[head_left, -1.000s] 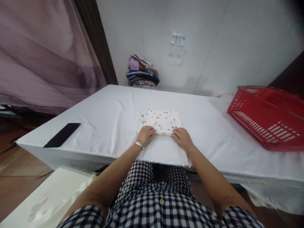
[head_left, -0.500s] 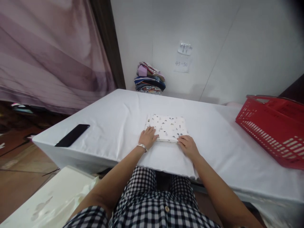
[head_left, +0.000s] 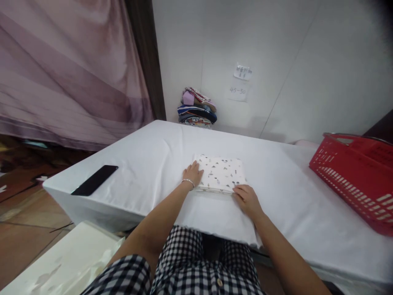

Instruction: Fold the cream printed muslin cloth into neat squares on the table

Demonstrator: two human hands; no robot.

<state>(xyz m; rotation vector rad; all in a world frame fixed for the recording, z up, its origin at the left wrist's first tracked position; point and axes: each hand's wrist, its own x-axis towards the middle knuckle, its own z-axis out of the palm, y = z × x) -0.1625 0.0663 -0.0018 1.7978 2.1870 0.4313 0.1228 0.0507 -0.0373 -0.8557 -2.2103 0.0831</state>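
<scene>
A folded white cloth with a small scattered print lies flat on the white-covered table, straight ahead of me. My left hand rests flat along its left edge, fingers stretched out and pointing away from me. At the cloth's near right corner, my right hand has its fingers closed on the edge; the thumb is partly hidden. The layers of the fold show along the near side.
A black phone lies near the table's left edge. On the right stands a red plastic basket. Folded fabrics are piled by the wall behind the table. A white surface is low at left, and a curtain hangs beyond.
My left hand has slid away from me along the cloth's left side, from the near corner. My right hand stays at the near right corner. The camera view has shifted slightly.
</scene>
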